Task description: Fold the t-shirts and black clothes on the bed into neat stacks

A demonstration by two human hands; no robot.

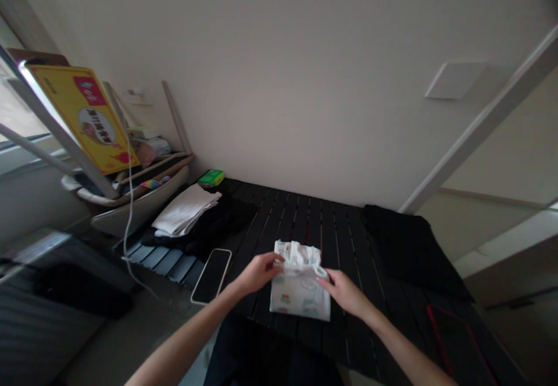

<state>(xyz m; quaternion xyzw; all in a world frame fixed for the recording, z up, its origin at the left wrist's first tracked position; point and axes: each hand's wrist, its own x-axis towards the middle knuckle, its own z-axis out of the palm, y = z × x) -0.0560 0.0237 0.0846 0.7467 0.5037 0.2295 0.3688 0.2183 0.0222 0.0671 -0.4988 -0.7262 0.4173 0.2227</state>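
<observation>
A small white patterned garment [300,288] lies partly folded on the black slatted table [305,217]. My left hand [258,272] pinches its upper left edge, fingers closed on the cloth. On the other side, my right hand [344,290] grips the right edge near the bunched top. Both forearms reach in from the bottom of the view.
A dark phone [211,275] lies left of the garment. Folded white cloth [185,210] rests on dark clothes at the back left, near a green box [211,177]. Black fabric [410,246] is heaped at the right. A yellow box [85,118] sits on a cluttered tray at far left.
</observation>
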